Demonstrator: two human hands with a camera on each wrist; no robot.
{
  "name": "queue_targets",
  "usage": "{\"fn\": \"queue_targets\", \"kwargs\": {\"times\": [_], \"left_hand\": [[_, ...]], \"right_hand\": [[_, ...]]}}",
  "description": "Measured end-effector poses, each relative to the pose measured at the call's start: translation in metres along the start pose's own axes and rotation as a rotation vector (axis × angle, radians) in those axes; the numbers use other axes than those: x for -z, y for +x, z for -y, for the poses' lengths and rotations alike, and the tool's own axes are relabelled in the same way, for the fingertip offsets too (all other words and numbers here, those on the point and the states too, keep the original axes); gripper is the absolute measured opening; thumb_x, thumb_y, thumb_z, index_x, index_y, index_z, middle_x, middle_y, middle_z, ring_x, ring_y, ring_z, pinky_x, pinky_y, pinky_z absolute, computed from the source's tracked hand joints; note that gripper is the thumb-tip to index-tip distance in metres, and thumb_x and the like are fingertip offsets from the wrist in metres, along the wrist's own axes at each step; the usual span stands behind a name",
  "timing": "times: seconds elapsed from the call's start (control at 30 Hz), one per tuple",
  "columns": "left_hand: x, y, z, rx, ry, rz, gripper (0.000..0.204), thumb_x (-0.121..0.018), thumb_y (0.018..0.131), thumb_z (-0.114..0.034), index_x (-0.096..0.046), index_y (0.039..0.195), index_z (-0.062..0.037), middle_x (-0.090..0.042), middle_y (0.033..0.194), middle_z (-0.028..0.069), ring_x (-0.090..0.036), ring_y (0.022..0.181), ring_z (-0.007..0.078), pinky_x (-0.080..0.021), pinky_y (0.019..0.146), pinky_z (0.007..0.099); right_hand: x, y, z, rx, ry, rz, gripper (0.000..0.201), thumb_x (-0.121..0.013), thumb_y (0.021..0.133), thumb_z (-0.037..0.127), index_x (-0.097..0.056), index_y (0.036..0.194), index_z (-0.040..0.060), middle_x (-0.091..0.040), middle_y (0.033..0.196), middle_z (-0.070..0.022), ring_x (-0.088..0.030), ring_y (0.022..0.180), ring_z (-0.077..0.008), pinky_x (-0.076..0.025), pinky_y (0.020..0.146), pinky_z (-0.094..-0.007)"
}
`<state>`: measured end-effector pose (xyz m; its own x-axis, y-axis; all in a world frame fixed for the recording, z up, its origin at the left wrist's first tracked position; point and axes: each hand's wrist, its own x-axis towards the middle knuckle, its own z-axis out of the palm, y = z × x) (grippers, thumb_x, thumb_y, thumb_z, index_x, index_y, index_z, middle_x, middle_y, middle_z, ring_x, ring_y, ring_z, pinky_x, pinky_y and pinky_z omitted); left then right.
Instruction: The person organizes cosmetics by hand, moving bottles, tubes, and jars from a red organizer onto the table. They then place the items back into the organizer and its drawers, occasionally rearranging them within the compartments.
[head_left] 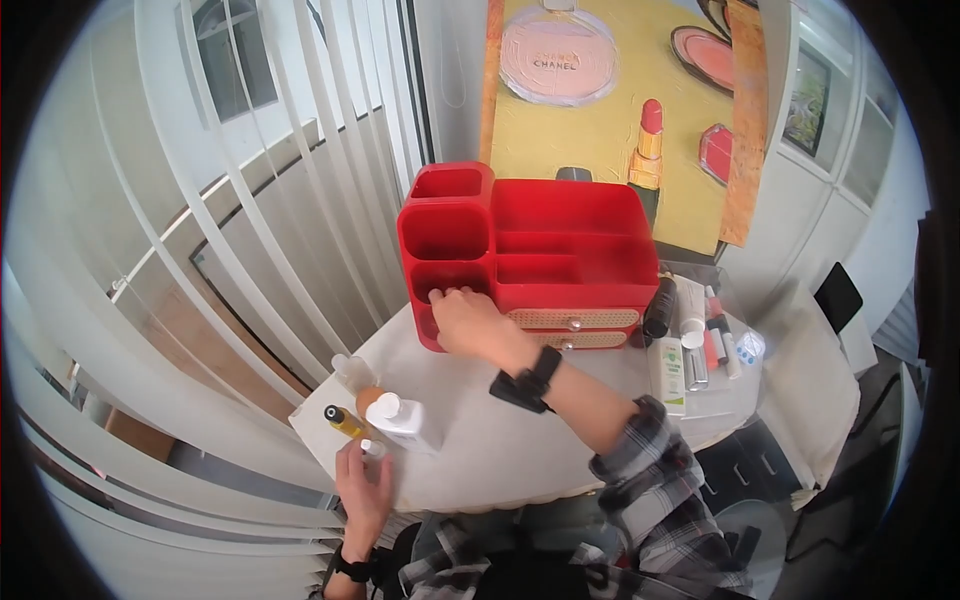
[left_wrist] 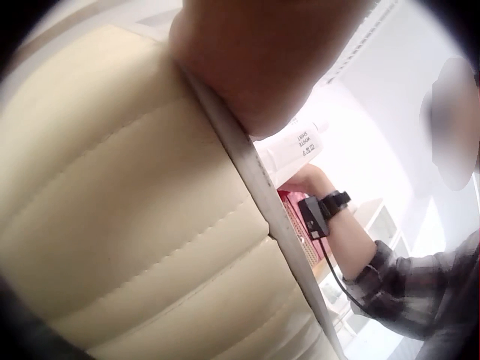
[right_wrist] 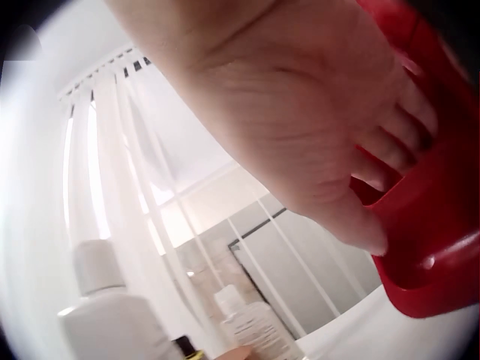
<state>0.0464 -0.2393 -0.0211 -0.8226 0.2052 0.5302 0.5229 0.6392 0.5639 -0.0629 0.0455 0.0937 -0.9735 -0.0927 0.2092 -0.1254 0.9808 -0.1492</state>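
Note:
My left hand (head_left: 362, 492) is at the table's left front edge, thumb and fingers around a small white-capped bottle (head_left: 372, 449). Beside it stand a black-capped yellow bottle (head_left: 345, 420), a white bottle (head_left: 408, 424), a round orange-brown item (head_left: 367, 402) and a clear bottle (right_wrist: 256, 330) with a pale cap. My right hand (head_left: 472, 325) reaches over the left column of a red cosmetics organizer (head_left: 570, 294). Its fingers (right_wrist: 394, 146) dip into one compartment, while the thumb lies at the rim of the lower one. The fingertips are partly hidden by the red walls.
Right of the organizer, a clear tray (head_left: 735, 400) holds tubes, bottles and lipsticks. Vertical blinds (head_left: 260, 260) hang close along the left. Behind the organizer is a yellow makeup painting (head_left: 600, 130). A quilted cream panel (left_wrist: 150, 202) lies below the table edge.

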Motion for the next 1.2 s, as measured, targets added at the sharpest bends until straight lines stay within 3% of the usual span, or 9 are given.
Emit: {"fn": "queue_targets", "kwargs": {"times": [0.03, 0.07, 0.13, 0.27, 0.57, 0.8, 1.0, 1.07, 1.2], "left_hand": [[0.000, 0.000, -0.001, 0.019, -0.021, 0.008, 0.045, -0.079, 0.086, -0.008, -0.060, 0.126, 0.0003, -0.062, 0.119, 0.0196, -0.062, 0.099, 0.0348, -0.054, 0.078, 0.0394], [0.000, 0.000, 0.000, 0.014, -0.016, 0.005, 0.045, -0.079, 0.086, -0.008, -0.060, 0.126, 0.0003, -0.062, 0.119, 0.0196, -0.062, 0.099, 0.0348, -0.054, 0.078, 0.0394], [-0.001, 0.000, 0.002, 0.003, -0.055, 0.005, 0.044, -0.079, 0.085, -0.009, -0.061, 0.124, 0.0001, -0.062, 0.119, 0.0196, -0.062, 0.099, 0.0342, -0.054, 0.078, 0.0392], [0.000, 0.001, 0.004, -0.014, -0.042, 0.015, 0.043, -0.080, 0.085, -0.010, -0.062, 0.123, -0.0005, -0.062, 0.119, 0.0189, -0.063, 0.096, 0.0334, -0.054, 0.077, 0.0389], [0.001, 0.000, 0.005, 0.032, -0.119, 0.027, 0.042, -0.081, 0.084, -0.009, -0.064, 0.120, -0.0007, -0.063, 0.116, 0.0184, -0.064, 0.098, 0.0348, -0.054, 0.082, 0.0400], [0.002, 0.001, 0.003, 0.016, -0.126, 0.010, 0.041, -0.081, 0.083, -0.009, -0.064, 0.120, 0.0001, -0.064, 0.114, 0.0187, -0.063, 0.101, 0.0371, -0.054, 0.086, 0.0420], [0.001, 0.002, 0.006, 0.014, -0.116, 0.008, 0.040, -0.081, 0.083, -0.009, -0.065, 0.119, 0.0005, -0.064, 0.115, 0.0190, -0.064, 0.102, 0.0376, -0.054, 0.087, 0.0425], [0.000, 0.001, 0.006, 0.016, -0.106, 0.010, 0.040, -0.081, 0.083, -0.010, -0.065, 0.118, 0.0008, -0.064, 0.114, 0.0193, -0.064, 0.102, 0.0380, -0.054, 0.087, 0.0429], [0.000, 0.001, 0.007, 0.018, -0.104, 0.013, 0.040, -0.081, 0.083, -0.010, -0.064, 0.118, 0.0011, -0.064, 0.114, 0.0194, -0.064, 0.102, 0.0382, -0.054, 0.087, 0.0430]], "right_hand": [[-0.003, 0.016, -0.002, -0.095, -0.020, 0.134, 0.047, -0.068, 0.081, 0.009, -0.061, 0.125, -0.0056, -0.070, 0.119, -0.0231, -0.070, 0.108, -0.0368, -0.057, 0.095, -0.0458], [-0.006, 0.027, -0.006, -0.093, -0.016, 0.127, 0.047, -0.068, 0.081, 0.009, -0.061, 0.125, -0.0056, -0.070, 0.119, -0.0231, -0.070, 0.108, -0.0368, -0.057, 0.095, -0.0458], [-0.009, 0.043, -0.013, -0.145, 0.003, 0.325, 0.038, -0.062, 0.083, 0.006, -0.069, 0.119, -0.0042, -0.070, 0.126, -0.0219, -0.069, 0.117, -0.0323, -0.057, 0.095, -0.0425], [-0.016, 0.059, -0.019, -0.213, 0.015, 0.494, 0.038, -0.066, 0.077, 0.008, -0.074, 0.112, -0.0039, -0.072, 0.120, -0.0230, -0.071, 0.115, -0.0337, -0.058, 0.095, -0.0425], [-0.013, 0.060, -0.018, -0.150, -0.039, 0.473, 0.037, -0.064, 0.077, 0.013, -0.075, 0.108, -0.0028, -0.073, 0.115, -0.0231, -0.072, 0.109, -0.0354, -0.058, 0.096, -0.0429], [0.025, 0.051, -0.001, -0.192, -0.022, 0.594, 0.038, -0.062, 0.077, 0.020, -0.075, 0.106, -0.0021, -0.073, 0.112, -0.0249, -0.072, 0.107, -0.0350, -0.058, 0.094, -0.0427], [0.006, 0.053, -0.020, -0.175, 0.067, 0.464, 0.043, -0.070, 0.075, 0.026, -0.073, 0.105, -0.0049, -0.073, 0.108, -0.0266, -0.073, 0.100, -0.0383, -0.059, 0.091, -0.0444], [0.001, 0.052, -0.024, -0.226, 0.159, 0.422, 0.054, -0.074, 0.078, 0.036, -0.070, 0.111, -0.0065, -0.072, 0.109, -0.0256, -0.071, 0.100, -0.0366, -0.056, 0.093, -0.0411], [-0.004, 0.052, -0.027, -0.250, 0.193, 0.368, 0.051, -0.074, 0.079, 0.033, -0.069, 0.111, -0.0064, -0.072, 0.108, -0.0255, -0.071, 0.100, -0.0373, -0.056, 0.092, -0.0421]]}}
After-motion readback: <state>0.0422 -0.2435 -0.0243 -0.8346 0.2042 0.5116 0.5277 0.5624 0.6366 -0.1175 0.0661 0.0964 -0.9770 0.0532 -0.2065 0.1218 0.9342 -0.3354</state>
